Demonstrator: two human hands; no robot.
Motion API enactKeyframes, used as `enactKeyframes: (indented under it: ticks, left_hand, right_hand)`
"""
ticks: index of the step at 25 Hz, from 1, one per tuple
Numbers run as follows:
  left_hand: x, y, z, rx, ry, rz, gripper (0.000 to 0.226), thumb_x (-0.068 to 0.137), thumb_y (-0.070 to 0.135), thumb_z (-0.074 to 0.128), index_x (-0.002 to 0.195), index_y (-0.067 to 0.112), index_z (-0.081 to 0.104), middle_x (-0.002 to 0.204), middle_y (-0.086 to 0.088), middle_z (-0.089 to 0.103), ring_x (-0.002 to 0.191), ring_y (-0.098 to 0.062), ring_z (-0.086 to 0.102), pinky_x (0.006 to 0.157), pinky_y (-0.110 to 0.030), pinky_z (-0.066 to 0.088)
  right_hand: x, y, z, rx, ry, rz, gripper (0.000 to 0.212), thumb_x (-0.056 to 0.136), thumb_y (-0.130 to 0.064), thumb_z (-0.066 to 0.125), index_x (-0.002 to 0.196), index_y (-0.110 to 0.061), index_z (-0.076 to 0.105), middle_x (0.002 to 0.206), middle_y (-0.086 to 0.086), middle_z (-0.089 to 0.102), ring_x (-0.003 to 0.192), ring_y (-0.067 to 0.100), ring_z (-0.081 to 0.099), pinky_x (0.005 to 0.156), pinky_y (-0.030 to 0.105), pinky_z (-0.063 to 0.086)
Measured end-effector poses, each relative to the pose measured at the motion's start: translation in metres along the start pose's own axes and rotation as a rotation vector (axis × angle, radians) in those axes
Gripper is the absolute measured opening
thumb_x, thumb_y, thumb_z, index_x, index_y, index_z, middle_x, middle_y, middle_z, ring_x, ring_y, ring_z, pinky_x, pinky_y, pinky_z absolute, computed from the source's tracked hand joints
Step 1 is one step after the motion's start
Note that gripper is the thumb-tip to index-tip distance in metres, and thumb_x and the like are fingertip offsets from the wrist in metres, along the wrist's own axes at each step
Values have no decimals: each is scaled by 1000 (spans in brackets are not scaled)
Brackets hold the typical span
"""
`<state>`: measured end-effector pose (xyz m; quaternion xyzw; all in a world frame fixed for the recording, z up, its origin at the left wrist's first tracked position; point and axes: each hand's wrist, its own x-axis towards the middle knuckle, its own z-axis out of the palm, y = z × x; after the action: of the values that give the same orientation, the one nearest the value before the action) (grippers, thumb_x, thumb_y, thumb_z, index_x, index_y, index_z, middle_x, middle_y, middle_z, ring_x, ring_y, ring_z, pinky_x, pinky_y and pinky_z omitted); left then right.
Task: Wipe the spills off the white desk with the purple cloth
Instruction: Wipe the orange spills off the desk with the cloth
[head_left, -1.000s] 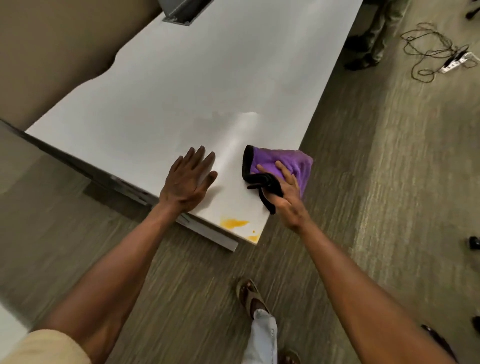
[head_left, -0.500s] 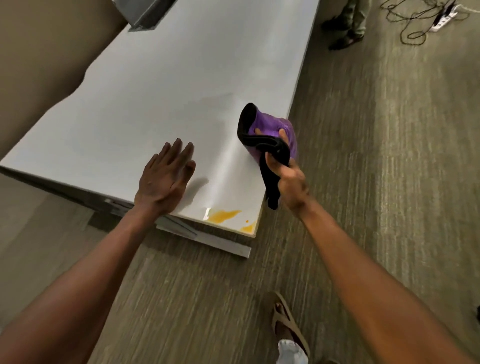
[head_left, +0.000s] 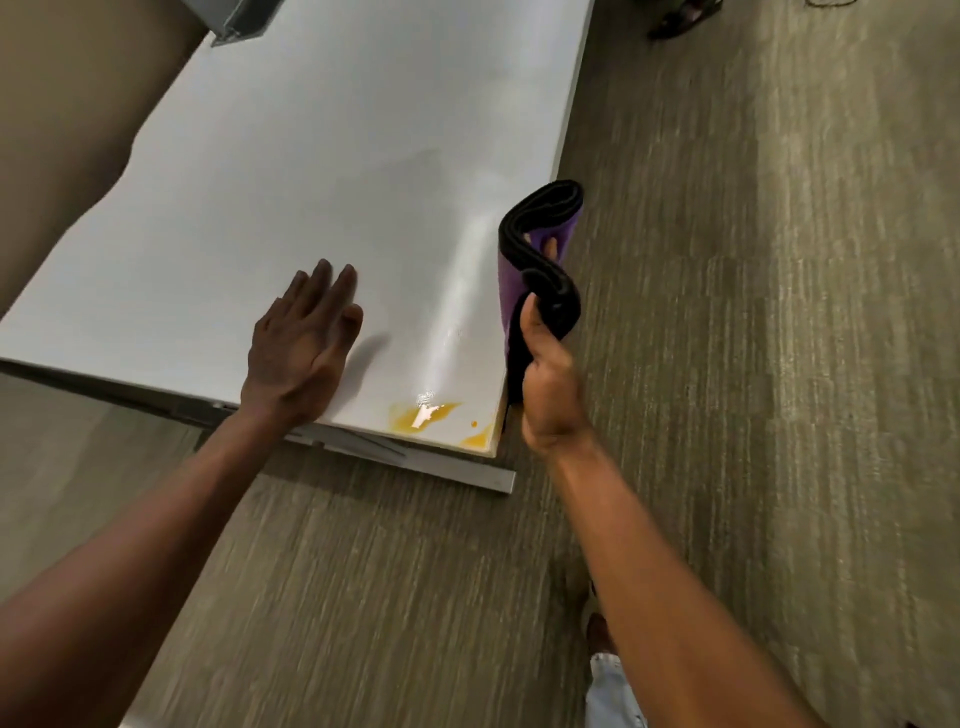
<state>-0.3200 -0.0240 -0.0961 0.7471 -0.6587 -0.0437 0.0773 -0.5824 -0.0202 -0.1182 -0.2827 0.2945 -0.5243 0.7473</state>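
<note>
My right hand (head_left: 550, 384) is clenched around the folded purple cloth (head_left: 540, 270), lifted upright just past the tabletop (head_left: 311, 156) edge, off the surface. My left hand (head_left: 301, 343) lies flat and released on the tabletop, near the orange spill (head_left: 423, 413) at the corner. To do this well, I'd lay a clean purple face flat on the spill and drag inward, catching the 2 smaller spots (head_left: 478, 436) beside it.
</note>
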Motion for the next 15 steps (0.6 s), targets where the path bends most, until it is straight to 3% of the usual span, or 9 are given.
enactKeyframes:
  ticks: [2,5,7,8,11,15]
  left_hand:
    - [-2,-1,0,0,3,0,72,98,69,10,161,37,26,171,5,17,158,-15,9,127,-45,16]
    - [-1,1,1,-2,13,2,72,98,69,10,161,37,26,171,5,16,158,-14,8,128,-45,15]
    - [2,1,0,-13,12,5,72,98,69,10,161,37,25,171,6,16,158,-13,7,128,-44,14]
    - [3,0,0,-17,9,8,71,99,69,10,161,38,25,171,6,16,158,-13,7,128,-44,14]
    - [0,-4,0,-37,24,5,69,100,67,13,160,37,29,170,5,20,158,-13,10,128,-44,15]
    - [0,-8,1,-70,40,12,68,100,69,15,158,38,33,169,6,23,158,-12,12,128,-44,17]
  right_hand:
    - [-18,9,2,66,-16,97,41,108,-32,35,110,-29,75,100,-9,78,117,39,65,101,56,52]
    - [-29,25,-3,-5,-95,122,45,96,-55,52,125,-26,71,129,7,71,130,34,59,111,53,46]
    - [-17,23,-6,-107,-31,133,78,84,-73,64,136,-15,62,139,25,60,134,45,52,111,62,42]
    - [-15,21,-12,-147,-71,67,85,81,-75,65,142,-17,57,144,21,58,138,40,50,115,60,36]
    - [-16,7,-16,-170,3,3,77,91,-67,59,151,-21,48,152,4,54,145,23,45,124,51,27]
    - [-47,7,-3,329,39,211,58,107,-50,32,148,-14,51,144,14,60,134,32,57,114,53,42]
